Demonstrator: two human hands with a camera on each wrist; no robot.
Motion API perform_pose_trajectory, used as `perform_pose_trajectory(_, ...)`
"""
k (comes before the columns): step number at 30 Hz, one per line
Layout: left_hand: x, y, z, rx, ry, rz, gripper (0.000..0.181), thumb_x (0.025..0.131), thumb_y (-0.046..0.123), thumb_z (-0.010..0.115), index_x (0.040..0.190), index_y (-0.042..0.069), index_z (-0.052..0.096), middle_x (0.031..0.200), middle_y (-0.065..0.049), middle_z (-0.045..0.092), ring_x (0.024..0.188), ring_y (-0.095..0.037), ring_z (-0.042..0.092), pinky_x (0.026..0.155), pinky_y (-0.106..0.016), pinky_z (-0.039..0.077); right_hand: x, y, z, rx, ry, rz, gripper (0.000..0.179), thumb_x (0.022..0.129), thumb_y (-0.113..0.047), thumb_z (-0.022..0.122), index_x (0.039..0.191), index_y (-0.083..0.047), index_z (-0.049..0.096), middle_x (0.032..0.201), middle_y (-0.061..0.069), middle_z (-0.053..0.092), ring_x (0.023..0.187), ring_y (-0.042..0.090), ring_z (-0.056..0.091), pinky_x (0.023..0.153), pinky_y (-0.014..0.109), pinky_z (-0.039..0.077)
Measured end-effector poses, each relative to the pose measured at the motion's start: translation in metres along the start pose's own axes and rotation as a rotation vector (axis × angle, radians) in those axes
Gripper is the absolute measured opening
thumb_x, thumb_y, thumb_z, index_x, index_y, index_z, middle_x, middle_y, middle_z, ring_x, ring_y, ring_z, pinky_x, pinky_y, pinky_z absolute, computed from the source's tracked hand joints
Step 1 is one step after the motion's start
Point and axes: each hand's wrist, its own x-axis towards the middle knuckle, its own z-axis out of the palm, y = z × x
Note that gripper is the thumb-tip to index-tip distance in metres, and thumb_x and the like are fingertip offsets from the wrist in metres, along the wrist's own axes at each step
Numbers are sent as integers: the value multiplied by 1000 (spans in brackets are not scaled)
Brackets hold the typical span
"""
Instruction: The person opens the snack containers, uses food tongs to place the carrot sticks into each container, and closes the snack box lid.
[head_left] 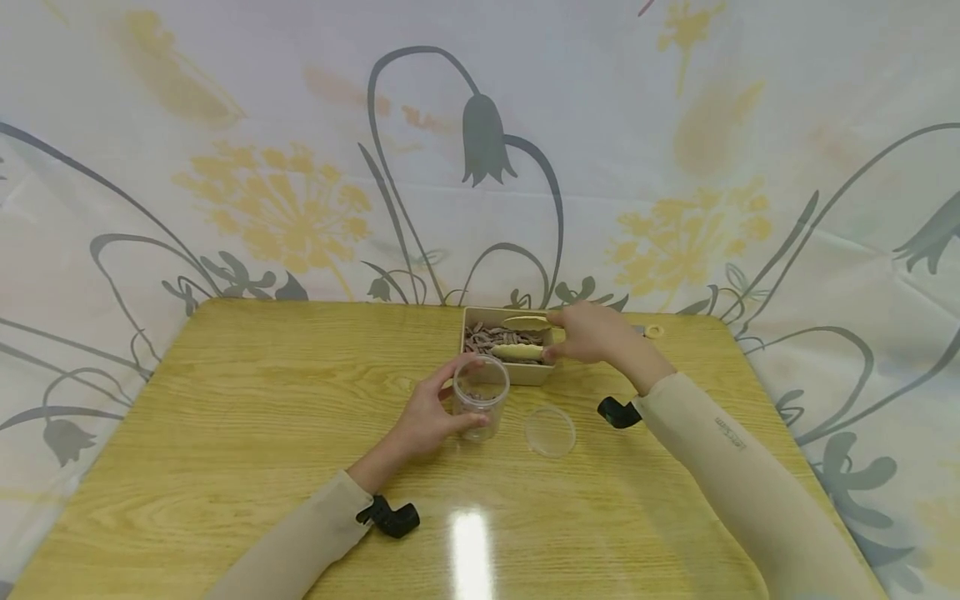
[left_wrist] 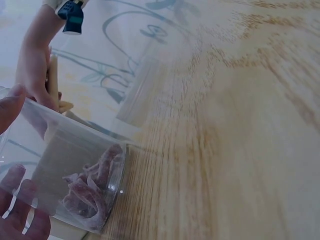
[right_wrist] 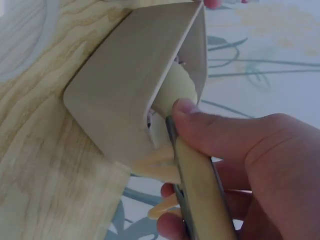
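Right hand (head_left: 596, 335) curls round long cream tongs (head_left: 517, 352), thumb on one side, fingers on other, likely so one squeeze can bring arms together. Arms stand apart now; can't tell if they pinch anything. Tips sit inside beige, straight-sided box (head_left: 517, 374), among thin grey-brown strips (head_left: 486, 337). Left hand (head_left: 429, 417) grips clear, round plastic jar (head_left: 489, 410) just beside box, probably to keep it steady. Jar's mouth faces up. Tongs lie long way side to side: tips left, ring end right.
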Motion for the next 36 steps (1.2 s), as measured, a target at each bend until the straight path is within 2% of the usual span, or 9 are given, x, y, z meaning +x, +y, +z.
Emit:
perform_pose_trajectory(3,1,0,1,-10,2,-3,81,75,6,87,146,17,49,143,-14,52,132,-36,46,106,-54,43,3,-2,-2,-30,-5,-5,59,91,-40,72,136,-3,60,127,16,65,105,35,66,89,52,54)
perform_pose_trajectory(10,1,2,0,10,15,-10,84,75,5,87,147,13,47,142,-7,53,134,-29,45,106,-53,43,7,-3,1,-54,52,-25,44,92,-37,72,126,-10,70,127,10,67,98,30,68,67,40,56)
perform_pose_trajectory(14,1,3,-1,27,11,-5,85,75,4,87,149,11,45,143,-9,52,135,-31,44,105,-56,43,5,0,5,-79,112,-78,37,93,-35,71,122,-12,73,113,8,73,73,21,67,54,33,50)
perform_pose_trajectory(18,1,3,-1,23,6,0,85,74,4,87,148,12,46,143,-11,52,134,-33,44,105,-57,43,0,4,9,-81,140,-108,40,94,-34,70,127,-11,70,104,7,75,51,12,55,42,27,37)
perform_pose_trajectory(21,1,7,0,2,1,-5,82,75,3,87,147,11,48,143,-14,52,134,-36,44,105,-59,41,-3,7,9,-45,143,-110,41,94,-34,70,128,-11,69,108,9,74,49,10,52,41,26,33)
perform_pose_trajectory(25,2,5,1,-14,-2,-9,80,75,4,86,146,14,49,143,-15,52,133,-36,44,106,-60,40,-7,11,8,-9,159,-119,43,94,-32,71,129,-8,68,116,11,72,61,15,63,47,28,42)
perform_pose_trajectory(28,2,1,1,-7,-3,-4,81,75,7,87,145,18,50,143,-14,52,133,-35,45,105,-58,42,-10,14,7,15,168,-117,45,94,-31,71,131,-6,66,116,13,71,64,15,65,53,30,48)
perform_pose_trajectory(33,2,1,1,2,-7,-6,81,76,7,87,147,18,48,143,-16,51,132,-35,46,105,-57,42,-16,18,4,68,168,-100,47,95,-32,69,132,-5,64,107,14,73,46,9,50,52,30,46)
perform_pose_trajectory(36,2,2,0,9,-6,-11,81,77,7,87,147,19,48,144,-13,51,133,-32,45,106,-56,42,-19,19,1,90,182,-88,46,95,-32,70,131,-5,65,104,14,74,42,11,43,45,29,39)
